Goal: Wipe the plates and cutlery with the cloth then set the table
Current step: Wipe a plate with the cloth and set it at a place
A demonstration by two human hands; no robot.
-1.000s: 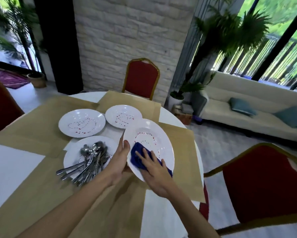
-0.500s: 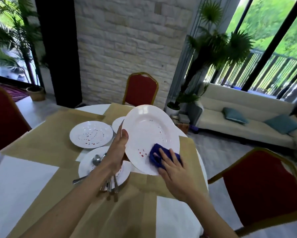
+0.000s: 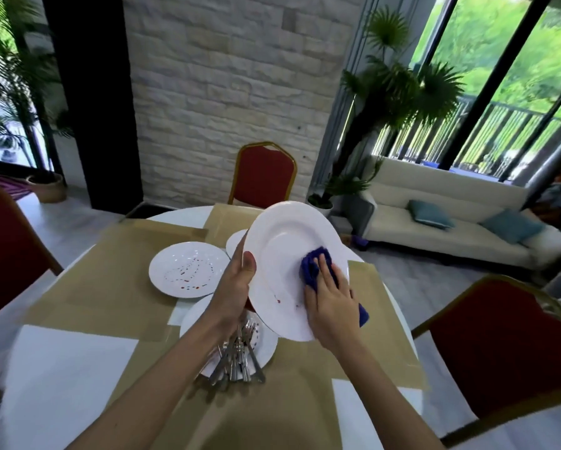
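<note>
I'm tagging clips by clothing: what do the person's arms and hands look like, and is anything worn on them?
The left forearm and right forearm are bare as far as the frame shows, with no sleeves. The left hand and right hand are ungloved, and no watch, bracelet or ring shows on the parts in view.

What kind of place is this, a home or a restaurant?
Probably a dining area in a home or small event venue: a round table with stained plates and cutlery, gold-framed red banquet chairs, and a cream sofa beside tall windows.
</note>
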